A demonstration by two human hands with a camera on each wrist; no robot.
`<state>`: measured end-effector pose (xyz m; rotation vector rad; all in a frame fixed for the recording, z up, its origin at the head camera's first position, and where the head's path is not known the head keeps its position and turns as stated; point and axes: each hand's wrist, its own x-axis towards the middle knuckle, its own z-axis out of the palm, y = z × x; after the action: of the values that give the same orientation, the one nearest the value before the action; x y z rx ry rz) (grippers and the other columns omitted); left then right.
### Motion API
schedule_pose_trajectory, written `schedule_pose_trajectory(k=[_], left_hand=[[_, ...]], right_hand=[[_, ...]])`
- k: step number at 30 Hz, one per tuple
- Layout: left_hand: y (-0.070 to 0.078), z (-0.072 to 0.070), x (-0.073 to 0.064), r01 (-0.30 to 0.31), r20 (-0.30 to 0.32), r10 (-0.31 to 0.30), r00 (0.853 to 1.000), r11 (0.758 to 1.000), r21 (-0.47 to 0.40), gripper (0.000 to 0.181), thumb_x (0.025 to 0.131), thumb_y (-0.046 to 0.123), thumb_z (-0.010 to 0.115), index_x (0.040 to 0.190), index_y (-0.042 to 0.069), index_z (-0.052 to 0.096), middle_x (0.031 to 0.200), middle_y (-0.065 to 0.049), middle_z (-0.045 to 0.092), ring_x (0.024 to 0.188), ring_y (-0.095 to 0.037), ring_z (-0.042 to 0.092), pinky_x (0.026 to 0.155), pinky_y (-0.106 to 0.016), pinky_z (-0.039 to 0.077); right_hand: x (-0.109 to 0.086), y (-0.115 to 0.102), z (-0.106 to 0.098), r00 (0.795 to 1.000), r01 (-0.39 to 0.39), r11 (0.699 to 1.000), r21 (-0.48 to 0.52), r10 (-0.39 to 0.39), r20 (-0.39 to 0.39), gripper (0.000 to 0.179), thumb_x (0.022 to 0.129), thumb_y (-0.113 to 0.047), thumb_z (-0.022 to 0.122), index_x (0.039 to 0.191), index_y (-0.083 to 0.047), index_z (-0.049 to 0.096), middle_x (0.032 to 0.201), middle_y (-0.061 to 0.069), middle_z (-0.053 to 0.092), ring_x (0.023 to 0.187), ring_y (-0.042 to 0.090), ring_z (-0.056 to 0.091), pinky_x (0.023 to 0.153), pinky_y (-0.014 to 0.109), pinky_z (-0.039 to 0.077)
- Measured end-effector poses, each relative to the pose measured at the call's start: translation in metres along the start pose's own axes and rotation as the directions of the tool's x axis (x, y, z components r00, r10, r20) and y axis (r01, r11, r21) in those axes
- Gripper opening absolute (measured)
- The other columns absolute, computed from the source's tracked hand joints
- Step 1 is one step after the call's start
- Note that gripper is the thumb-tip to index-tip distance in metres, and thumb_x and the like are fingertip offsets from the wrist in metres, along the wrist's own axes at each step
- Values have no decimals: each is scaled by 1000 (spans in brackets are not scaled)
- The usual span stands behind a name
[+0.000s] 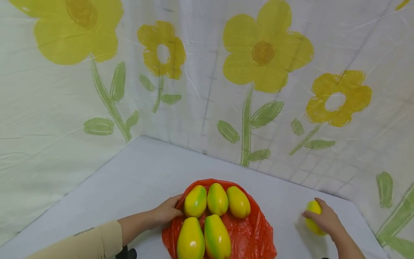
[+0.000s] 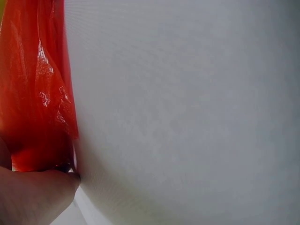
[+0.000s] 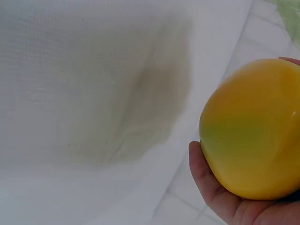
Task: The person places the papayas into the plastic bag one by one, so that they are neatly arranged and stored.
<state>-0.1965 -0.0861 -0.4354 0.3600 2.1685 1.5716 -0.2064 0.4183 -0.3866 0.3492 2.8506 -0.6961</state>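
Note:
A red plastic bag (image 1: 245,230) is spread in a round shape on the white table, with several glossy yellow-green papayas (image 1: 217,199) in it, three at the back and two in front. My left hand (image 1: 166,212) grips the bag's left edge; the left wrist view shows a finger (image 2: 42,192) against the red plastic (image 2: 35,93). Off to the right, my right hand (image 1: 326,217) holds another papaya (image 3: 253,131) by its sides, thumb and fingers around it. That papaya is above the tabletop, and a shadow lies under it.
The white tabletop (image 1: 136,172) runs back to a curtain (image 1: 194,108) printed with yellow flowers. Bare tabletop lies between the bag and my right hand. A small black object (image 1: 127,253) shows at the bottom edge beside my left sleeve.

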Motion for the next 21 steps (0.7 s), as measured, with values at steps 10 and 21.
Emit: schedule_pose_trajectory(k=[10, 21], left_hand=[[0, 1, 1, 4, -10, -3, 1000, 1000, 21, 55, 83, 2, 54, 136, 3, 40, 131, -13, 51, 108, -23, 50, 95, -49, 48], [-1, 1, 1, -6, -7, 6, 1000, 1000, 18, 55, 83, 2, 55, 136, 3, 40, 131, -13, 51, 109, -23, 50, 95, -49, 48]], right_hand=[[-18, -15, 4, 999, -26, 992, 127, 28, -16, 92, 86, -48, 53, 146, 3, 3, 132, 35, 26, 101, 43, 41, 73, 42, 49], [-35, -37, 12, 998, -56, 969, 240, 62, -16, 93, 87, -50, 52, 149, -7, -2, 137, 32, 22, 108, 43, 36, 79, 46, 47]])
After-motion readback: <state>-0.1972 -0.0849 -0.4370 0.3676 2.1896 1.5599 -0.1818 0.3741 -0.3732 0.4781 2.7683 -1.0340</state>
